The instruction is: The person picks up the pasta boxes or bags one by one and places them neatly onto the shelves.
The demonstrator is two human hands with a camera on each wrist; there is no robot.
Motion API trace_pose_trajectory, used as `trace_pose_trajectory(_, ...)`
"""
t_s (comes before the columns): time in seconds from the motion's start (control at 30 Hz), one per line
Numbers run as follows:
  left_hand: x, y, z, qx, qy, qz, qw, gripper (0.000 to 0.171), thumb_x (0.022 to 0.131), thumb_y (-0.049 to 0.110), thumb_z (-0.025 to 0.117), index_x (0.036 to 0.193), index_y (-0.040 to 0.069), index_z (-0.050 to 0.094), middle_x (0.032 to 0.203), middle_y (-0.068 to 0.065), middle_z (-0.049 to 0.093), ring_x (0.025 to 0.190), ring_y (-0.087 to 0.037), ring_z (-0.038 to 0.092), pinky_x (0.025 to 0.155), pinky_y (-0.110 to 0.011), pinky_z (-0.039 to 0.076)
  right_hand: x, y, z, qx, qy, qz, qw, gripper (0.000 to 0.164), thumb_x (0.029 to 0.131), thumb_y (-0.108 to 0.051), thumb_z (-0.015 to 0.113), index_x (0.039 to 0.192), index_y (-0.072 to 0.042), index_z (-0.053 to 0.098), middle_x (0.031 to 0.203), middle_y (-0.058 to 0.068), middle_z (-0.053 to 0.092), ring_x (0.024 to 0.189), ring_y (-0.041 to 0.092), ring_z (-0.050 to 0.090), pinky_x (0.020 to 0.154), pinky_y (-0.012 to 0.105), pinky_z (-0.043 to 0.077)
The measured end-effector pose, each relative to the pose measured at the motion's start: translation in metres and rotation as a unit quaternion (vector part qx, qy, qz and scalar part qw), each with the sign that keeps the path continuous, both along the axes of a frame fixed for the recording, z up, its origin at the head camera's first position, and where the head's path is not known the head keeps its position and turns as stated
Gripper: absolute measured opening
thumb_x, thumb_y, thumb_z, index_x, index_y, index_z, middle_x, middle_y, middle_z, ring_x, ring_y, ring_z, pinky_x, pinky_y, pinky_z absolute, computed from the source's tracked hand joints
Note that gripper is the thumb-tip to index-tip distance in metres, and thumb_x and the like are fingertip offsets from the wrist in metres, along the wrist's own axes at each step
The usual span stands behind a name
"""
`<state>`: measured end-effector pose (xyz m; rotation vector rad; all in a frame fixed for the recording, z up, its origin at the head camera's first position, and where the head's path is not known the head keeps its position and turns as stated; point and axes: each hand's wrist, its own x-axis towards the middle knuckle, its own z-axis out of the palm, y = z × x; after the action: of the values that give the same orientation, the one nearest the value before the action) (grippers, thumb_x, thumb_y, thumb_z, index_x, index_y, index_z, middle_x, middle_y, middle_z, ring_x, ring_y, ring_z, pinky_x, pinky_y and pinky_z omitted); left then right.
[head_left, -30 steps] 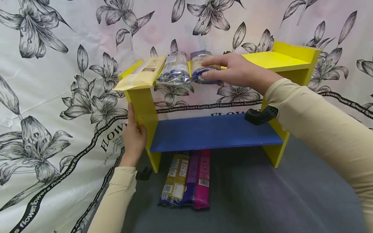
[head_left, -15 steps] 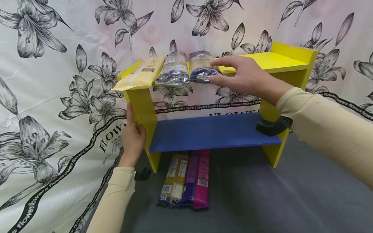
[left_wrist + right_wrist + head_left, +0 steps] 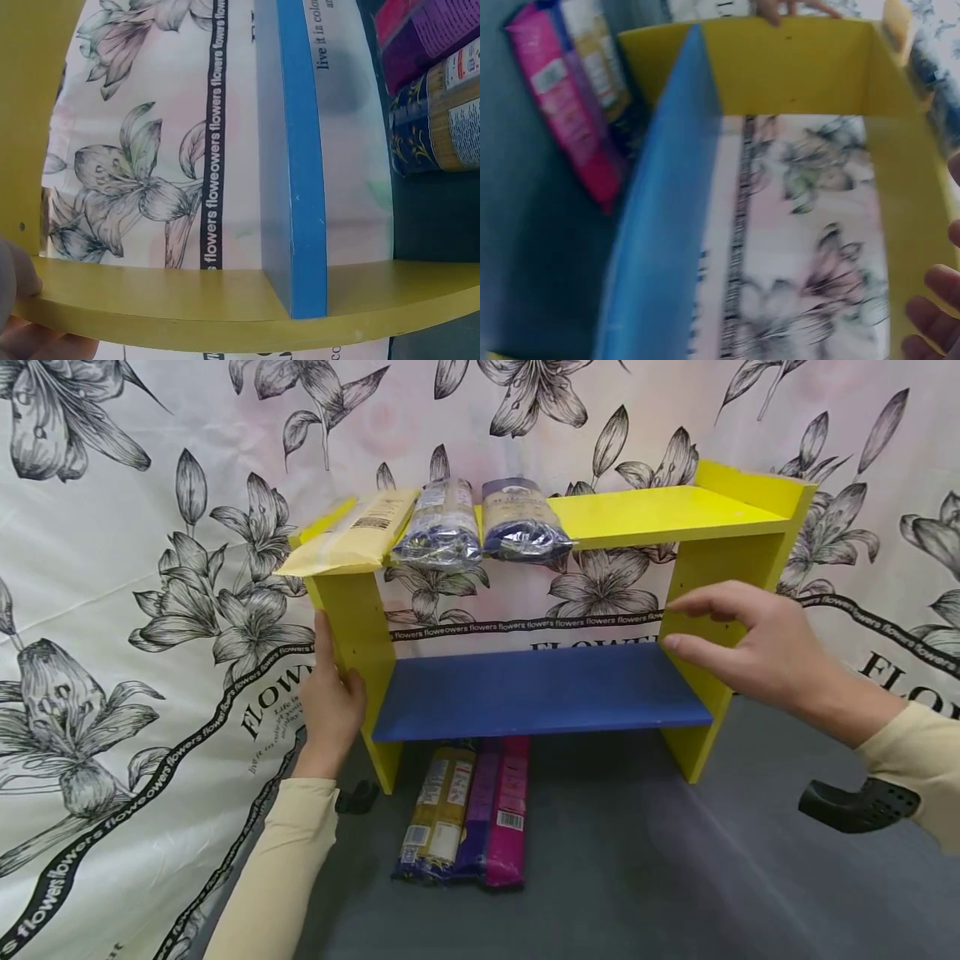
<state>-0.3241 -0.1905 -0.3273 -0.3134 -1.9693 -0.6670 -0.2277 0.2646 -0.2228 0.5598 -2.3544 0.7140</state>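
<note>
My left hand (image 3: 330, 718) grips the front edge of the yellow left side panel (image 3: 352, 627) of a small shelf unit. In the left wrist view, the thumb (image 3: 24, 274) lies on the panel's inner side and other fingers go round outside. My right hand (image 3: 772, 652) hovers in front of the right side panel (image 3: 697, 693), fingers apart, holding nothing. On the yellow top board (image 3: 637, 518) lie a pale yellow packet (image 3: 360, 531) and two clear-and-blue plastic packets, a left one (image 3: 441, 522) and a right one (image 3: 521, 518), their ends jutting over the front edge.
A blue middle board (image 3: 540, 693) spans the unit. Beneath it, on the dark grey surface (image 3: 600, 860), lie a gold packet (image 3: 435, 814), a purple packet (image 3: 477, 810) and a pink packet (image 3: 508, 827), side by side. A flower-printed sheet (image 3: 187, 610) hangs behind.
My right hand has left the right-hand packet on the top board and moved down and right. The packets stay put. My left hand keeps its grip; the view tilts down slightly.
</note>
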Motion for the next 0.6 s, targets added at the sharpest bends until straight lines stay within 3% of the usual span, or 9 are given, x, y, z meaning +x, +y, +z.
trace_pose_trajectory(0.13, 0.001, -0.001, 0.000, 0.005, -0.011, 0.003, 0.9999, 0.076, 0.089, -0.011, 0.050, 0.160, 0.002, 0.025, 0.055, -0.021, 0.044, 0.044, -0.014, 0.023, 0.047, -0.035, 0.024, 0.002, 0.013, -0.032, -0.004, -0.054, 0.003, 0.999, 0.033, 0.089, -0.017, 0.077, 0.120, -0.009, 0.073, 0.115, 0.012, 0.072, 0.094, -0.018, 0.049, 0.080, 0.001, 0.039)
trace_pose_trajectory(0.3, 0.001, 0.000, -0.003, 0.003, -0.004, 0.004, 1.0000, 0.078, 0.089, -0.010, 0.050, 0.161, 0.004, 0.024, 0.055, -0.020, 0.044, 0.043, -0.015, 0.022, 0.047, -0.034, 0.023, 0.000, 0.024, -0.073, -0.008, -0.120, 0.005, 0.993, 0.034, 0.091, -0.018, 0.074, 0.124, -0.006, 0.071, 0.117, 0.017, 0.070, 0.090, -0.021, 0.050, 0.073, 0.006, 0.046)
trace_pose_trajectory(0.47, 0.001, -0.001, -0.003, -0.004, 0.004, 0.000, 1.0000, 0.085, 0.089, -0.010, 0.050, 0.164, 0.014, 0.019, 0.057, -0.021, 0.045, 0.044, -0.016, 0.023, 0.047, -0.034, 0.023, 0.000, 0.013, -0.113, -0.003, -0.209, 0.004, 0.978, 0.039, 0.096, -0.028, 0.070, 0.129, -0.009, 0.068, 0.114, 0.012, 0.072, 0.084, -0.004, 0.061, 0.067, 0.022, 0.052)
trace_pose_trajectory(0.6, 0.001, 0.000, -0.001, -0.005, 0.006, -0.002, 1.0000, 0.088, 0.089, -0.010, 0.050, 0.165, 0.019, 0.016, 0.059, -0.022, 0.045, 0.044, -0.020, 0.025, 0.048, -0.035, 0.023, -0.004, -0.008, -0.145, -0.012, -0.256, 0.031, 0.966, 0.039, 0.096, -0.031, 0.069, 0.128, -0.009, 0.068, 0.117, 0.010, 0.072, 0.085, 0.006, 0.065, 0.065, 0.026, 0.053)
